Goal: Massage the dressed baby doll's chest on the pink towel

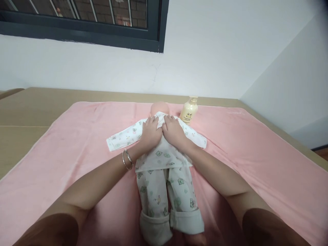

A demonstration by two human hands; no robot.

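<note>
A baby doll (166, 159) in a white printed top and trousers lies with its head towards the wall and its sleeves spread sideways. My left hand (151, 134) rests flat on the left side of its upper body, fingers pointing to the shoulder. On the right side lies my right hand (173, 131), also flat with extended fingers. The two thumbs are close together at the middle. Neither hand grips anything. The trouser cuffs are rolled up, and part of one foot shows at the bottom.
A pale yellow pump bottle (189, 110) stands right of the doll's head. A pink blanket (246, 147) covers much of the wooden table (23, 112). Behind are a white wall and a dark-framed window (151, 36).
</note>
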